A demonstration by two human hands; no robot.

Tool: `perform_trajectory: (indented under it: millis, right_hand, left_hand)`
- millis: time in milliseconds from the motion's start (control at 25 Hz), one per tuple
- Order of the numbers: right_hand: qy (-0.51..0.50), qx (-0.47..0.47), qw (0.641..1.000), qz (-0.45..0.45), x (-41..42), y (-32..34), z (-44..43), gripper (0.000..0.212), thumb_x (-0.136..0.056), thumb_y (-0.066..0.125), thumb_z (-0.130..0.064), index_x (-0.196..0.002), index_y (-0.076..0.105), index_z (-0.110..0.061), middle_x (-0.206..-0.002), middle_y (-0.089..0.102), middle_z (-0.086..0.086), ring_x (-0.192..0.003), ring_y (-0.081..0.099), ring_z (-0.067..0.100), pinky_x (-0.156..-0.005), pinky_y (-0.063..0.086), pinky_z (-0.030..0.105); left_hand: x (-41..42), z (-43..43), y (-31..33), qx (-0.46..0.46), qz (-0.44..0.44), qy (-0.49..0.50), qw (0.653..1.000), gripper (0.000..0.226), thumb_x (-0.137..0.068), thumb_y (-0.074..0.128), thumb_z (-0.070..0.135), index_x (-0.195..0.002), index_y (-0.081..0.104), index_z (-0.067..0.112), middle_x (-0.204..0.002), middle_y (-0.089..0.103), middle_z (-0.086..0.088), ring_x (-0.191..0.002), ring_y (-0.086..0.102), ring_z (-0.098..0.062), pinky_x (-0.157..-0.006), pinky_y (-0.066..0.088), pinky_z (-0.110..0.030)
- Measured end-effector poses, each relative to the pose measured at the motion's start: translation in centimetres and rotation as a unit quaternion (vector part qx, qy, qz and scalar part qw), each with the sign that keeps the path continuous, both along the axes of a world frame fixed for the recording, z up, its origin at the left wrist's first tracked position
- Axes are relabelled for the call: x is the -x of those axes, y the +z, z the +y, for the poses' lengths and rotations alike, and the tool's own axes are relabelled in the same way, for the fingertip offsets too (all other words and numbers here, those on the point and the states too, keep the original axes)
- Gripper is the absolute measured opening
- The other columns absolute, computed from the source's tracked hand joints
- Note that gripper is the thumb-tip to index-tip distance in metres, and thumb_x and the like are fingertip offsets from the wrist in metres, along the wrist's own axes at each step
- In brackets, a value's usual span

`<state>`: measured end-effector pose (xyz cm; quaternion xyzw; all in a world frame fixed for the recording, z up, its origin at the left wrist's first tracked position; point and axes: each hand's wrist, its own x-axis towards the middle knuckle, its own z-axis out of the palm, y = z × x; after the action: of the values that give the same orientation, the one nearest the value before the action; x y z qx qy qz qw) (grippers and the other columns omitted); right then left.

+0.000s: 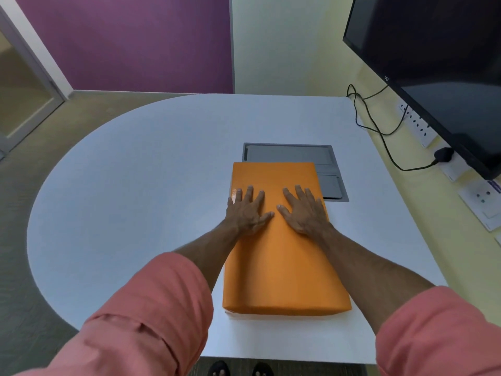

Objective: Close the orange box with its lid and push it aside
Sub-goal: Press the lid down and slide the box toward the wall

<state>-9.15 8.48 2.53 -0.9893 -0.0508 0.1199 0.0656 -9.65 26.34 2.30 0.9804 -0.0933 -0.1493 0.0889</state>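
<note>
The orange box lies lengthwise on the white table, its lid covering it so only a thin pale strip of the base shows at the near edge. My left hand rests flat on the lid's far left part, fingers spread. My right hand lies flat beside it on the lid's far right part, fingers spread too. The thumbs almost meet at the middle. Neither hand grips anything.
A grey recessed panel is set into the table just behind the box, partly covered by it. A black monitor hangs at the right, with cables and wall sockets beneath. The table's left side curves round.
</note>
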Motion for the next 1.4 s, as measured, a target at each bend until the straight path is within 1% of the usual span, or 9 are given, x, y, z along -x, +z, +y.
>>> perform_trajectory:
  millis: [280,440,520,600,720,840,1080,1240,1400]
  right_hand:
    - [0.001,-0.007,1.0,0.027,-0.2,0.1,0.0,0.068,-0.095,0.026,-0.06,-0.153,0.006,-0.031,-0.164,0.003,0.006,-0.15,0.003,0.032,-0.118,0.011,0.057]
    - [-0.006,-0.073,0.997,0.018,0.1,1.6,-0.8,0.07,-0.095,0.035,-0.055,-0.154,0.009,-0.026,-0.163,0.007,0.01,-0.15,0.006,0.034,-0.119,0.015,0.054]
    - [-0.072,-0.126,0.989,-0.002,0.8,1.6,-2.0,0.071,-0.095,0.042,-0.05,-0.153,0.014,-0.022,-0.162,0.013,0.013,-0.148,0.013,0.037,-0.118,0.02,0.054]
    - [-0.176,-0.18,0.967,0.034,1.9,1.7,-3.3,0.075,-0.091,0.049,-0.049,-0.152,0.016,-0.022,-0.158,0.022,0.016,-0.141,0.027,0.04,-0.112,0.03,0.056]
    - [-0.338,-0.287,0.886,0.137,3.7,2.4,-4.5,0.084,-0.088,0.055,-0.051,-0.152,0.01,-0.019,-0.152,0.033,0.019,-0.132,0.04,0.043,-0.104,0.038,0.058]
    - [-0.408,-0.363,0.805,0.232,5.0,3.2,-5.0,0.082,-0.089,0.043,-0.063,-0.151,0.018,-0.016,-0.152,0.035,0.018,-0.133,0.04,0.044,-0.1,0.036,0.065]
    - [-0.459,-0.451,0.725,0.246,6.3,4.0,-5.3,0.075,-0.09,0.028,-0.07,-0.135,0.05,-0.014,-0.114,0.056,0.012,-0.099,0.053,0.031,-0.086,0.039,0.051]
    - [-0.47,-0.478,0.705,0.231,7.7,4.7,-7.0,0.069,-0.093,0.022,-0.066,-0.139,0.043,-0.02,-0.135,0.051,0.018,-0.119,0.05,0.04,-0.094,0.035,0.06]
    - [-0.453,-0.454,0.728,0.241,8.7,5.6,-9.9,0.063,-0.09,0.049,-0.057,-0.137,0.045,-0.014,-0.129,0.052,0.014,-0.112,0.051,0.037,-0.09,0.041,0.058]
  left_hand:
    - [-0.2,0.2,0.4,-0.013,0.01,-0.008,1.0,0.081,-0.091,0.028,0.068,-0.156,0.002,0.027,-0.164,-0.004,-0.009,-0.15,-0.001,-0.038,-0.117,0.011,-0.059]
    - [0.3,1.4,0.9,0.14,0.025,0.059,0.988,0.079,-0.092,0.037,0.063,-0.155,0.013,0.023,-0.164,0.005,-0.009,-0.15,0.005,-0.035,-0.118,0.011,-0.057]
    - [0.8,2.9,1.0,0.299,0.037,0.168,0.938,0.076,-0.093,0.039,0.061,-0.154,0.021,0.02,-0.162,0.018,-0.011,-0.147,0.02,-0.035,-0.118,0.021,-0.055]
    - [1.4,4.5,1.3,0.428,0.118,0.287,0.849,0.079,-0.09,0.035,0.068,-0.154,0.02,0.023,-0.161,0.021,-0.009,-0.144,0.027,-0.037,-0.114,0.026,-0.059]
    - [2.9,6.4,1.7,0.484,0.263,0.361,0.752,0.085,-0.087,0.023,0.076,-0.155,0.011,0.026,-0.162,0.013,-0.013,-0.144,0.021,-0.047,-0.11,0.024,-0.068]
    - [3.8,6.7,2.0,0.499,0.339,0.354,0.715,0.093,-0.084,0.02,0.079,-0.155,0.01,0.02,-0.16,0.02,-0.017,-0.142,0.026,-0.048,-0.109,0.025,-0.068]
    - [3.8,5.8,1.4,0.469,0.336,0.344,0.741,0.098,-0.078,0.025,0.084,-0.155,0.013,0.024,-0.161,0.018,-0.017,-0.144,0.023,-0.046,-0.107,0.025,-0.07]
    - [3.7,4.9,2.4,0.474,0.342,0.316,0.747,0.096,-0.082,0.026,0.081,-0.155,0.015,0.021,-0.159,0.021,-0.018,-0.142,0.027,-0.047,-0.107,0.027,-0.07]
    - [3.8,2.2,4.4,0.475,0.341,0.291,0.757,0.089,-0.088,0.026,0.074,-0.154,0.018,0.014,-0.156,0.028,-0.02,-0.139,0.032,-0.047,-0.106,0.031,-0.067]
